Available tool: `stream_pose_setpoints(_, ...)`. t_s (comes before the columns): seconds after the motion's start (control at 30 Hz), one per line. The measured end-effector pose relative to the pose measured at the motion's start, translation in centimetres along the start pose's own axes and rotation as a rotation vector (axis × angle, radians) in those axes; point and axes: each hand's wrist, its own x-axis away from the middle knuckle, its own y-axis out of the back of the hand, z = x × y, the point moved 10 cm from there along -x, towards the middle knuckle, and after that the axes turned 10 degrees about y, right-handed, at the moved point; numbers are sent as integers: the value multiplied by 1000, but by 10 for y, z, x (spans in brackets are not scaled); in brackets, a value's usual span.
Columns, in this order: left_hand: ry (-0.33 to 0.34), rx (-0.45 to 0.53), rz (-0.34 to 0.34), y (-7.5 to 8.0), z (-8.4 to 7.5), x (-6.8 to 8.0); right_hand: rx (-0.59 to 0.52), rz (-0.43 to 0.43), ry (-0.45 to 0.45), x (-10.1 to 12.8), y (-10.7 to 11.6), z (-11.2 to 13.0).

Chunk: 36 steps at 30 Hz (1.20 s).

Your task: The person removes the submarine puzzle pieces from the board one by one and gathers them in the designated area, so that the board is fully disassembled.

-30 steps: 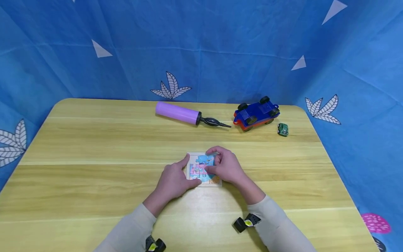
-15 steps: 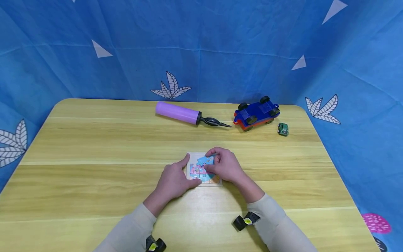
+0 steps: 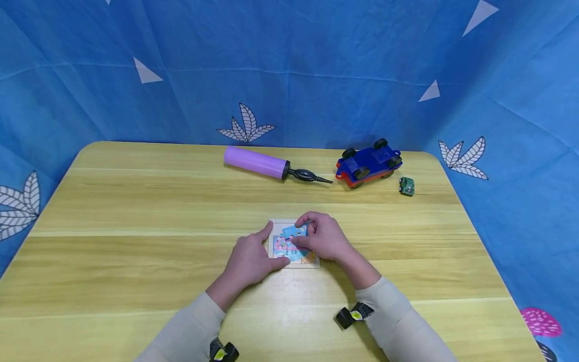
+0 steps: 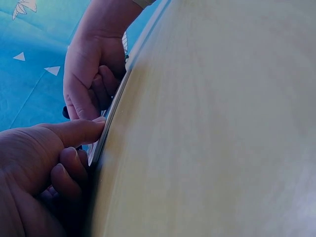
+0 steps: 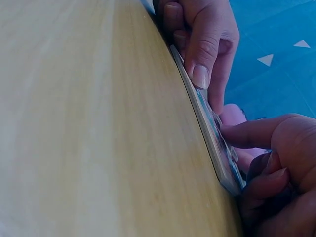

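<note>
1 small square puzzle board [image 3: 293, 246] lies flat near the middle of the yellow bench [image 3: 135, 241], and 1 blue puzzle piece [image 3: 295, 232] sits tilted over its upper part. The right hand [image 3: 322, 237] pinches that piece between thumb and curled fingers. The left hand [image 3: 249, 261] steadies the board's left edge, index finger stretched along it and thumb at the lower corner, the other fingers loosely curled. Compared with 1 second ago, the piece has been turned from lying square to a slant, while the left hand has kept its place. At the far edge lie 1 purple pump [image 3: 267, 165], 1 blue toy car [image 3: 368, 162] upside down and 1 small green toy [image 3: 406, 186].
</note>
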Motion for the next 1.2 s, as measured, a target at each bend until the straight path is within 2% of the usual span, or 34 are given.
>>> stream_pose_setpoints(0.53,7,-16,-2,-1,0,-1,-35,-44,59,9,6,7)
stream_pose_setpoints(1.2,14,-7,-8,-1,2,0,-47,-117,66,36,25,-8)
